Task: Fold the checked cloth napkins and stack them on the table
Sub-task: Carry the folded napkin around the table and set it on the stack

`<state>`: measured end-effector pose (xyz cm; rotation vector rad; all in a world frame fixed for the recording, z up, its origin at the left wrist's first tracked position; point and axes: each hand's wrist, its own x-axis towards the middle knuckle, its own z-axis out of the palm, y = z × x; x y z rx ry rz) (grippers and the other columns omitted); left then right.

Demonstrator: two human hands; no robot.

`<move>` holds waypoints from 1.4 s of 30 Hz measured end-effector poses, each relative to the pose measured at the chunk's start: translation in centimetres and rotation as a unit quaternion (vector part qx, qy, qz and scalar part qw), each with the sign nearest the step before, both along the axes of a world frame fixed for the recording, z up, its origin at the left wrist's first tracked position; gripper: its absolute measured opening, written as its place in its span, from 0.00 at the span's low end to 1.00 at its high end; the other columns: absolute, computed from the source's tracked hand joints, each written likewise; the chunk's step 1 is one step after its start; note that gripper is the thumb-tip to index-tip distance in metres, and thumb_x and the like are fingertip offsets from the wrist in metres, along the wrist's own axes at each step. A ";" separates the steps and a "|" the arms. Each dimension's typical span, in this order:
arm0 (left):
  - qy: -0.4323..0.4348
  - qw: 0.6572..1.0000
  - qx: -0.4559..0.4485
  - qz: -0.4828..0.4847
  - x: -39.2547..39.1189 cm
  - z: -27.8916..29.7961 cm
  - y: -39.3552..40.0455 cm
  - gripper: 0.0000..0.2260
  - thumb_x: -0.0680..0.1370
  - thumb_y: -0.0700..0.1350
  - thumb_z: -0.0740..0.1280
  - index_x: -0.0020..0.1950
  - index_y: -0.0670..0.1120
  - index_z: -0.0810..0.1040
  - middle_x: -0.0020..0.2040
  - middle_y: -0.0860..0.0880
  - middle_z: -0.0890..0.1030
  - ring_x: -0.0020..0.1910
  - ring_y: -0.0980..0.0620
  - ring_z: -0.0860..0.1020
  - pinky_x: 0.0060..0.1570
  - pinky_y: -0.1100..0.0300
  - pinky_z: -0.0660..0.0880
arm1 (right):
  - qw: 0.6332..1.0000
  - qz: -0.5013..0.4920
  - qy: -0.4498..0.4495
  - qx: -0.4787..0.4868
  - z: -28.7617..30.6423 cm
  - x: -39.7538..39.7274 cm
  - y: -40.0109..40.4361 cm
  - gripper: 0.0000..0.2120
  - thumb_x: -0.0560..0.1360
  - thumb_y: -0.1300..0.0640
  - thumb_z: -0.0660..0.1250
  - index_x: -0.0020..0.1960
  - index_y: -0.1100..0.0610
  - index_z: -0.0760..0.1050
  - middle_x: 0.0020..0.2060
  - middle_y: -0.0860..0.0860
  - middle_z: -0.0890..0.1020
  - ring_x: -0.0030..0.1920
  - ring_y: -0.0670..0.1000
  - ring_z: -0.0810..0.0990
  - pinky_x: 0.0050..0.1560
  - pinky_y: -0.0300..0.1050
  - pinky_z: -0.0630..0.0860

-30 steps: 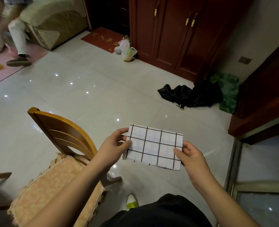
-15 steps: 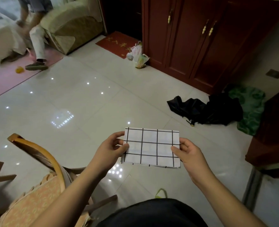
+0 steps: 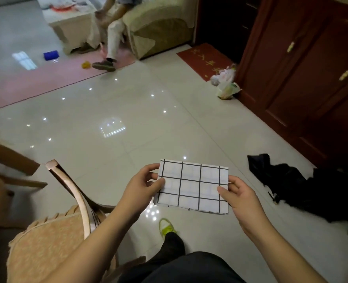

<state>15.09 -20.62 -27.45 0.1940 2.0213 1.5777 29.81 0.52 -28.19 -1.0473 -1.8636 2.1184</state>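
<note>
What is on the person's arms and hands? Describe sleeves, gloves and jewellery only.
Both forearms are bare as far as the frame shows, with no sleeve in view. The left hand and the right hand wear no gloves, and no ring, watch or bracelet is visible on either.

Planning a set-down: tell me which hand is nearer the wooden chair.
Left. The left hand grips the checked napkin by the edge toward the wooden chair; the right hand grips the opposite edge, farther from it.
</note>
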 end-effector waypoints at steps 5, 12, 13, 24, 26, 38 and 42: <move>-0.013 0.998 0.026 0.064 -6.6 -0.4 -1.5 0.16 0.78 0.39 0.68 0.58 0.59 0.77 0.41 0.53 0.80 0.39 0.52 0.78 0.42 0.61 0.76 | 0.998 0.059 -0.006 0.015 0.8 -9.2 0.1 0.13 0.77 0.65 0.67 0.60 0.53 0.76 0.52 0.50 0.85 0.52 0.49 0.85 0.47 0.39 0.79; -0.027 0.987 0.049 0.149 -13.3 0.2 -5.4 0.16 0.78 0.36 0.66 0.61 0.54 0.76 0.34 0.58 0.77 0.32 0.59 0.75 0.36 0.69 0.73 | 0.988 0.153 0.001 0.024 2.5 -20.9 -2.0 0.14 0.78 0.66 0.66 0.60 0.52 0.75 0.48 0.49 0.86 0.49 0.48 0.85 0.43 0.36 0.79; -0.028 0.985 0.051 0.162 -14.0 0.2 -6.0 0.16 0.78 0.36 0.66 0.62 0.53 0.76 0.35 0.57 0.78 0.33 0.59 0.76 0.37 0.67 0.74 | 0.986 0.167 0.001 0.026 2.5 -22.4 -2.3 0.14 0.78 0.65 0.66 0.60 0.52 0.75 0.47 0.49 0.86 0.48 0.48 0.85 0.42 0.36 0.79; -0.056 0.956 0.020 0.286 -22.9 -2.4 -8.0 0.17 0.79 0.38 0.67 0.66 0.51 0.75 0.36 0.55 0.78 0.36 0.57 0.76 0.41 0.59 0.73 | 0.953 0.300 -0.017 0.025 -0.2 -38.2 -3.3 0.14 0.77 0.65 0.67 0.61 0.53 0.76 0.47 0.50 0.86 0.49 0.49 0.84 0.50 0.41 0.79; -0.063 0.950 0.006 0.307 -25.3 -2.8 -7.8 0.17 0.78 0.40 0.68 0.65 0.53 0.75 0.38 0.54 0.79 0.38 0.55 0.78 0.46 0.53 0.75 | 0.945 0.327 -0.023 0.022 -0.7 -41.7 -3.1 0.14 0.77 0.65 0.66 0.60 0.53 0.76 0.48 0.51 0.86 0.50 0.51 0.85 0.53 0.46 0.79; -0.045 0.910 -0.040 0.411 -36.5 0.6 -7.0 0.18 0.79 0.41 0.67 0.67 0.54 0.73 0.49 0.43 0.83 0.49 0.42 0.83 0.56 0.47 0.79 | 0.877 0.479 -0.026 -0.005 -0.1 -60.6 -3.6 0.14 0.78 0.64 0.65 0.61 0.52 0.75 0.49 0.50 0.86 0.50 0.52 0.85 0.45 0.43 0.79; -0.054 0.888 -0.040 0.456 -37.7 0.8 -8.7 0.19 0.78 0.43 0.69 0.68 0.54 0.73 0.49 0.41 0.83 0.49 0.40 0.83 0.57 0.41 0.77 | 0.853 0.521 -0.025 -0.015 -0.3 -64.0 -6.3 0.15 0.78 0.65 0.65 0.61 0.52 0.75 0.49 0.51 0.86 0.49 0.51 0.85 0.45 0.41 0.78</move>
